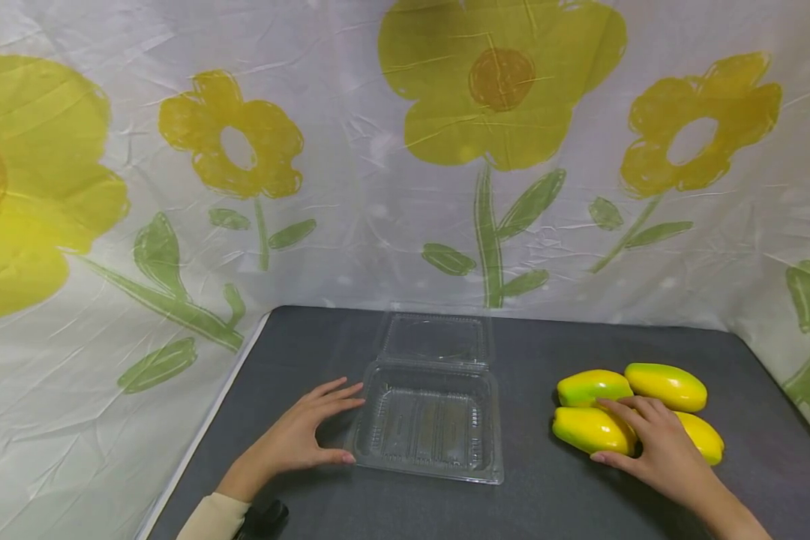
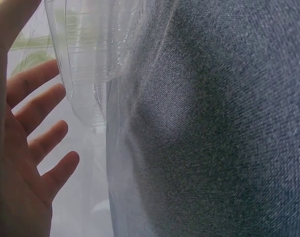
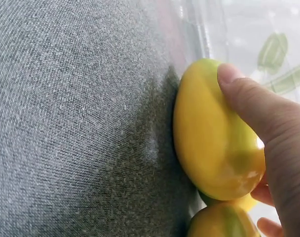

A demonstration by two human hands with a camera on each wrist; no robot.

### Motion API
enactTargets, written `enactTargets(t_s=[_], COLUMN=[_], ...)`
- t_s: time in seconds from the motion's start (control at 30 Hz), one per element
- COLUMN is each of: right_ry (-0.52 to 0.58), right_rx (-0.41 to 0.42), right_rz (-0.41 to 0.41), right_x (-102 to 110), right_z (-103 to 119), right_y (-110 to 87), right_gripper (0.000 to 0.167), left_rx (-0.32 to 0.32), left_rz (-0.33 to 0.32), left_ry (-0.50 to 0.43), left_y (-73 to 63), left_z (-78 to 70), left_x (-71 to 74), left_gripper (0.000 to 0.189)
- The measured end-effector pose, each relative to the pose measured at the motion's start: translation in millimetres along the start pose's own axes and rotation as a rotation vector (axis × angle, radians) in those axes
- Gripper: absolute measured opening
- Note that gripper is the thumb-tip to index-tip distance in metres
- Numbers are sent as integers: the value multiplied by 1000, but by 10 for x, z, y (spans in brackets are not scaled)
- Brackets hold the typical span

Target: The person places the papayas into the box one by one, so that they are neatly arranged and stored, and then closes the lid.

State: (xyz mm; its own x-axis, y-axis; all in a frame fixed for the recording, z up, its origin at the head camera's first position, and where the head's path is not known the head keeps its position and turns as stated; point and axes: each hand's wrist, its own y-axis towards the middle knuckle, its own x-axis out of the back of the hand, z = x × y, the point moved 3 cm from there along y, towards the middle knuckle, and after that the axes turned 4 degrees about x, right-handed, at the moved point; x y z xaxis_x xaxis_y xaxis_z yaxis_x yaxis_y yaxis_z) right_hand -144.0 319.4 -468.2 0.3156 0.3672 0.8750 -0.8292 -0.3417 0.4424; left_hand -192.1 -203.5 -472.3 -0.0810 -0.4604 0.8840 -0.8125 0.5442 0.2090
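A clear plastic clamshell box lies with its lid folded back, away from me. Beside its left edge is my left hand, fingers spread and thumb apart, with the fingertips at the rim; firm contact is hard to tell. On the right, my right hand has its thumb and fingers around the front-left yellow-green papaya, which rests on the table. In the right wrist view the thumb lies against the papaya. Other papayas sit close by: one behind, one back right, one partly under the hand.
The dark grey cloth-covered table carries the box and fruit. A white curtain with yellow flowers hangs behind and along the sides. A black object shows by the left sleeve.
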Motion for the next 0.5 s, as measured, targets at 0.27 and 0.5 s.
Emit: enactTargets(t_s=[0.27, 0.5], right_ry=[-27, -15], right_rx=[0, 5], right_rz=[-5, -7], right_x=[5, 6], right_z=[14, 21], right_y=[0, 4], right_gripper=[73, 71], left_rx=[0, 8], left_rz=[-6, -11], left_ry=[-3, -14], left_y=[-5, -17], left_z=[-24, -36], left_x=[-25, -47], left_gripper=[84, 83])
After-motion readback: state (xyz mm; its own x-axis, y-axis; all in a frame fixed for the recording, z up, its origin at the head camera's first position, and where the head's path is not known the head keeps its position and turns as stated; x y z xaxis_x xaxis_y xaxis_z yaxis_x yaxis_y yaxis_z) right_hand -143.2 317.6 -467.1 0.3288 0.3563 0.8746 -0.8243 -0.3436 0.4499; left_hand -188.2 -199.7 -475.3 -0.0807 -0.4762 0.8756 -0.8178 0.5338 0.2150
